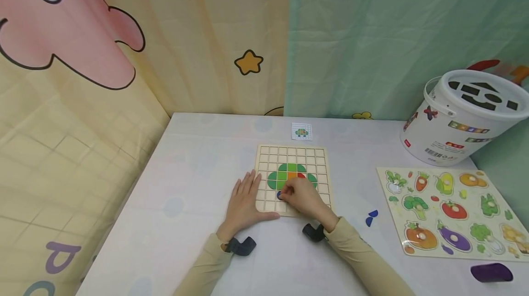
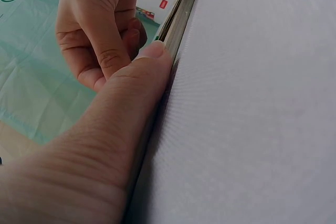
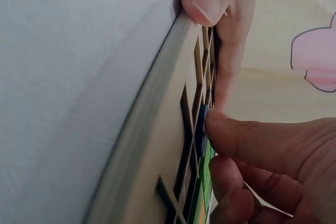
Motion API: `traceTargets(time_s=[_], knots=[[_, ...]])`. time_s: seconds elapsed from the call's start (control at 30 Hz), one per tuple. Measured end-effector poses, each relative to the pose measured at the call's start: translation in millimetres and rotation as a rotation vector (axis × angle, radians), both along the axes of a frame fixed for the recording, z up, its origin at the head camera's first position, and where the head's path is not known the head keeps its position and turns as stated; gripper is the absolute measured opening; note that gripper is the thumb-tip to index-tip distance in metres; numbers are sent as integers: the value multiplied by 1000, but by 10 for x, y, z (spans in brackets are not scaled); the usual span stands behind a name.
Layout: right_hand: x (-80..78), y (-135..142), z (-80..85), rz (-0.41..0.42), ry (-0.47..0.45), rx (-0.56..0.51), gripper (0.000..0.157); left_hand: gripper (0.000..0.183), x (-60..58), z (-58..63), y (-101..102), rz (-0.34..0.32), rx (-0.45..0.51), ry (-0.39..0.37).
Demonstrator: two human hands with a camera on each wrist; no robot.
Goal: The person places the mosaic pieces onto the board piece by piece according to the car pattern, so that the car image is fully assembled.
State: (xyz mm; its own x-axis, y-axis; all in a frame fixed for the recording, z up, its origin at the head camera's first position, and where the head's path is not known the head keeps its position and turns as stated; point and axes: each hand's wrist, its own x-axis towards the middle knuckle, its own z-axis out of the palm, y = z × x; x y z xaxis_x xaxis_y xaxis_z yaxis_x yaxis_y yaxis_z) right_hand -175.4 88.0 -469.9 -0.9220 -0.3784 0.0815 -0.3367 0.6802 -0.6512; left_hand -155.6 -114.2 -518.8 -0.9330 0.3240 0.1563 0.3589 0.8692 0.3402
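A square wooden grid board [image 1: 270, 153] lies on the table, with green pieces [image 1: 282, 175], an orange piece [image 1: 291, 175] and a red piece [image 1: 301, 175] set in its cells. My left hand [image 1: 244, 199] rests spread at the board's left side, its thumb [image 2: 152, 50] along the near edge. Over the board's lower middle, my right hand [image 1: 303, 197] pinches a small blue piece [image 1: 279, 195] at a cell below the green ones. In the right wrist view the thumb tip [image 3: 216, 127] touches this blue piece, and the other fingers are curled.
Two blue pieces [image 1: 370, 217] lie right of the board. Behind it is a small pattern card [image 1: 301, 131]. A vegetable puzzle board [image 1: 392, 204], a white bucket [image 1: 438, 135] with a slotted lid and a purple piece [image 1: 492, 272] are at the right.
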Motion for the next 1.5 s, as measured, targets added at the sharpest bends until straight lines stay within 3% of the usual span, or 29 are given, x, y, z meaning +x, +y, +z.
traceTargets(time_s=[0.37, 0.63, 0.8, 1.1, 1.3, 1.5], knots=[[-1, 9, -35, 57, 20, -20, 21, 120, 1, 12, 1, 0, -4, -6], [30, 113, 20, 11, -17, -57, 20, 120, -10, -7, 5, -2, -2, -8], [116, 432, 186, -65, 5, -38, 15, 120, -10, -2, 15, 1, -3, -11], [284, 1332, 390, -188, 3, 100, 5, 120, -1, 12, 9, 7, 4, -16], [413, 1794, 399, -216, -75, 192, 5, 120, -2, 5, 5, 3, 10, -18], [492, 1984, 355, -221, -168, 229, 8, 120, -8, -7, 7, 5, 4, -20]])
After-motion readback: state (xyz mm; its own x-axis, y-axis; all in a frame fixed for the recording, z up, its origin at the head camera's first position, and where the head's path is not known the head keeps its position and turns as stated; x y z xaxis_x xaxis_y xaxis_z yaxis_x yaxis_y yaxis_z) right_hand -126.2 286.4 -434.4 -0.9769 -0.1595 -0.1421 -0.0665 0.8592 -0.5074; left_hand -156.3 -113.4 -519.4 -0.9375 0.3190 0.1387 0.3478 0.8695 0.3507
